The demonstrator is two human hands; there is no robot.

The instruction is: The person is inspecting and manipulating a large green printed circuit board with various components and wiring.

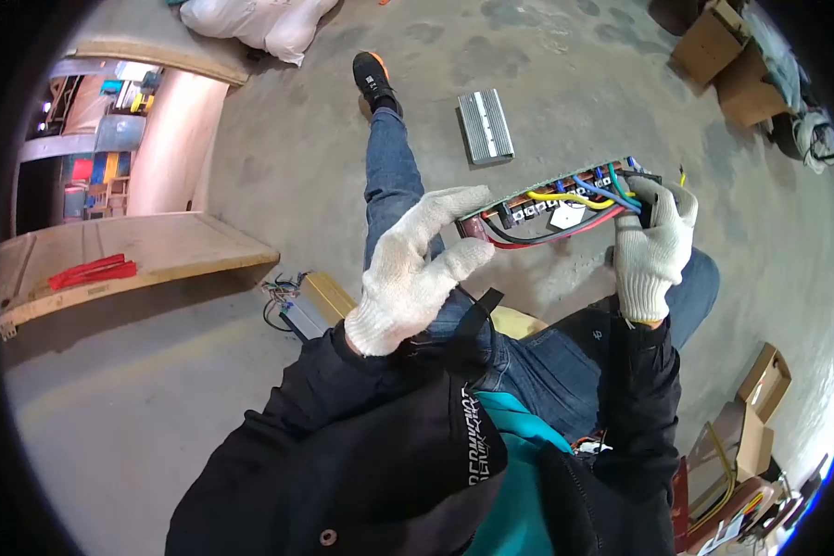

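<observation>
Between my two gloved hands, a long narrow circuit board (528,211) is held up tilted, its right end higher. Dark components line it, with yellow, blue, green, red and black wires along its near side. My left hand (422,250), in a white knit glove, pinches the left end between thumb and fingers. My right hand (653,243), gloved alike, closes around the right end and the wire bundle there; some of its fingertips are hidden. Beyond the board, a ribbed silver metal housing (486,125) lies on the floor, touched by neither hand.
Red-handled pliers or a similar tool (93,271) lie on a wooden board (139,259) at left. A gold-coloured case (327,295) with loose wires sits by my left leg. Cardboard boxes (713,56) stand far right; an opened carton (760,398) is near right. White sacks (264,23) rest at the far left.
</observation>
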